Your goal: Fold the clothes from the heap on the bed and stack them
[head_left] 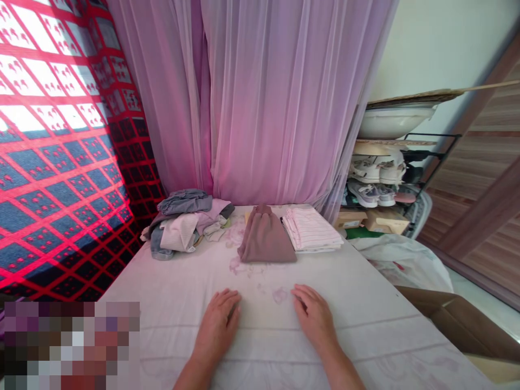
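Note:
My left hand (218, 323) and my right hand (313, 316) lie flat, palms down, on a pale sheet-covered table (365, 309), fingers stretched out and holding nothing. Just beyond them a folded mauve-brown garment (266, 238) lies in the middle. To its right sits a folded white striped cloth (311, 229). At the back left is a loose heap of grey, white and pink clothes (189, 221). Neither hand touches any garment.
Sheer pink curtains (260, 97) hang behind the table. A red and dark patterned cloth (60, 151) covers the left wall. At the right stands a shoe rack (382, 179) with boxes below, a white bag (402, 262), and a cardboard box (467, 325).

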A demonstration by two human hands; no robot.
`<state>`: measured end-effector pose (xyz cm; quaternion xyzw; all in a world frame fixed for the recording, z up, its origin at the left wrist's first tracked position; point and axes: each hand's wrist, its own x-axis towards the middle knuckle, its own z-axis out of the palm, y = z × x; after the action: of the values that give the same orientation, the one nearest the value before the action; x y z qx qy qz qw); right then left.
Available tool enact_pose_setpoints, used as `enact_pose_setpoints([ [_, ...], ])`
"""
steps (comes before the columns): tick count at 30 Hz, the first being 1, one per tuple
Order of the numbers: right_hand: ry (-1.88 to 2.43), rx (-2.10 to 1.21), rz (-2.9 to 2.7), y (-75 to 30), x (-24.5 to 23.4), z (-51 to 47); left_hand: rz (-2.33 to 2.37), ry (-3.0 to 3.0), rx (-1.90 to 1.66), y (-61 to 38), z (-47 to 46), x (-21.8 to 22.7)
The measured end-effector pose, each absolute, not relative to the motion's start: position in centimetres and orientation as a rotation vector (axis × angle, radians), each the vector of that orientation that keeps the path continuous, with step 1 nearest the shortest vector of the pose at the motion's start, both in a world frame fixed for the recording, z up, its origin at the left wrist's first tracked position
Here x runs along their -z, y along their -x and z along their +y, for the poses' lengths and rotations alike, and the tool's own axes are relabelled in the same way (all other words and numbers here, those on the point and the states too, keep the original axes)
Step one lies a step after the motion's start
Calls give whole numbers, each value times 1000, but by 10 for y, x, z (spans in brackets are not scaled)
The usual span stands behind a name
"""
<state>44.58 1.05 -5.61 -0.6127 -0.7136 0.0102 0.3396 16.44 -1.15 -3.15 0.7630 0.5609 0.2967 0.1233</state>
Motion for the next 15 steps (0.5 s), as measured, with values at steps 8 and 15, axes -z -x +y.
enact_pose_setpoints([
  [8,1985,-17,-1790,-442,23,44,1657,-1628,-1183,-161,33,25],
  [15,2197,15,-1634,-436,8,94,1876,-1641,-761,-184,146,-35],
])
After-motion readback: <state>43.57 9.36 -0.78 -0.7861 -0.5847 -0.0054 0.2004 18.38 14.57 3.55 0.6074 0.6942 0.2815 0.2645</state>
